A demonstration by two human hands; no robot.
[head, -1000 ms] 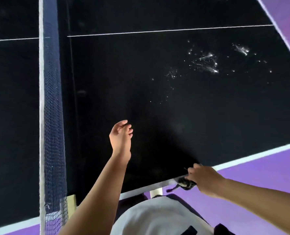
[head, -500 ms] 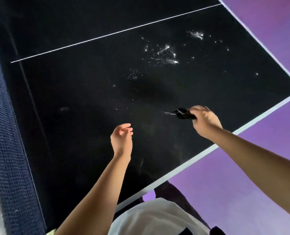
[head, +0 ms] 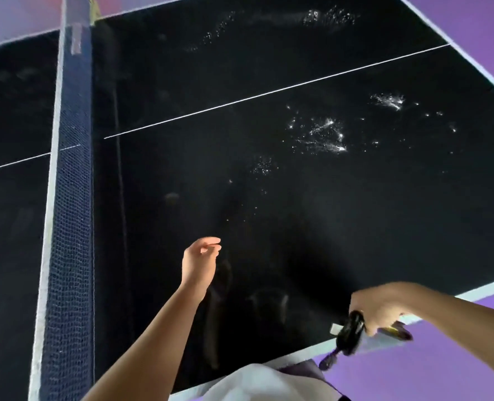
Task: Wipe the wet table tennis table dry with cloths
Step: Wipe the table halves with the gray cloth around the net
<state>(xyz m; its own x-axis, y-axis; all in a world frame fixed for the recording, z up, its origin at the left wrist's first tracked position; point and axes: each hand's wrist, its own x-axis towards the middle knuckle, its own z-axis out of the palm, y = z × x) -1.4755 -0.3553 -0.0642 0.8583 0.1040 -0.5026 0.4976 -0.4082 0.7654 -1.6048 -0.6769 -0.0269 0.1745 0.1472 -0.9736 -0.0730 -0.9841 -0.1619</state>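
Observation:
The black table tennis table (head: pixel 269 227) fills the view, with white lines on it. Water droplets (head: pixel 321 137) glisten right of its middle, and a second wet patch (head: pixel 326 15) lies near the far edge. My left hand (head: pixel 199 261) hovers over the near part of the table, fingers loosely curled, holding nothing. My right hand (head: pixel 381 311) is at the near white edge, gripping a small dark object (head: pixel 350 334) that hangs down over the edge. It is blurred and I cannot tell what it is. No cloth lies on the table.
The dark blue net (head: pixel 69 227) with a white top band runs from near to far at the left. Purple floor (head: pixel 413 371) lies beyond the near and right edges. My white shirt (head: pixel 257 383) shows at the bottom.
My right hand has pulled back from above the table to its near edge, still gripping the dark object. The view has swung so the net and far half show. The left hand barely moved.

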